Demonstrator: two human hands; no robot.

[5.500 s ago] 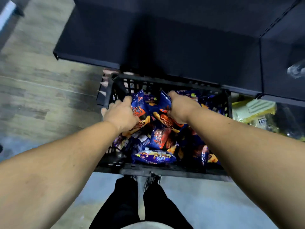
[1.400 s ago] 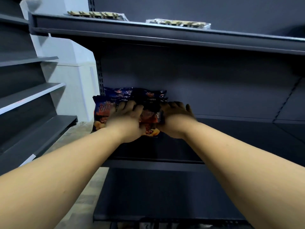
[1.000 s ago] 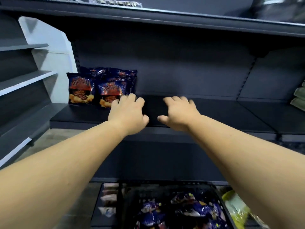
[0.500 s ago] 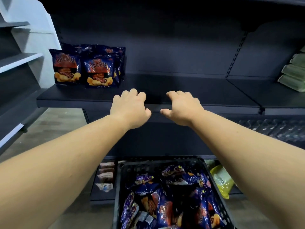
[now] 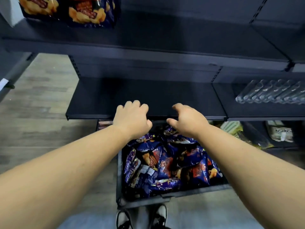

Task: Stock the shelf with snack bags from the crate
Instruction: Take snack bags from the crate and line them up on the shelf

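Here, both hands' grip loose and empty (left hand, right hand) above the crate.

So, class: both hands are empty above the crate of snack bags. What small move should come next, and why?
Probably lower both hands into the crate and grip a few snack bags. The left hand and right hand hang over it holding nothing, and the shelf with stocked bags has room.
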